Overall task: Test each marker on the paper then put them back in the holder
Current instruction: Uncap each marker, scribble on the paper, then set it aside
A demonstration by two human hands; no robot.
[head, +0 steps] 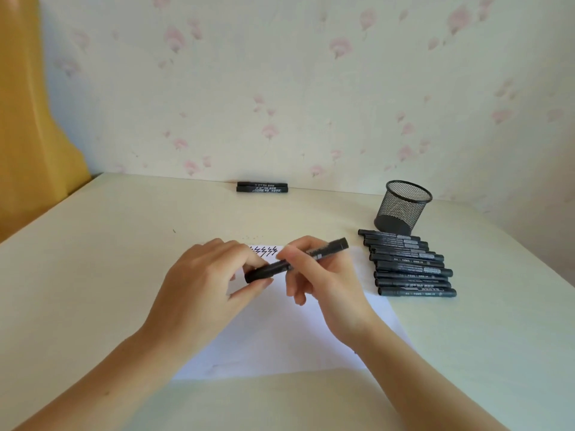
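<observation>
Over the paper (280, 343), both hands' fingers (249, 287) grasping one marker (267, 272), two markers (262, 187) by wall.

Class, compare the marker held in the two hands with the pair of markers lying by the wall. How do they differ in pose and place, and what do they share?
The held marker is gripped by the left hand and right hand; the pair by the wall lies untouched. The held marker slants over the paper; the pair lies level on the table, side by side. Both are black with pale label print.
</observation>
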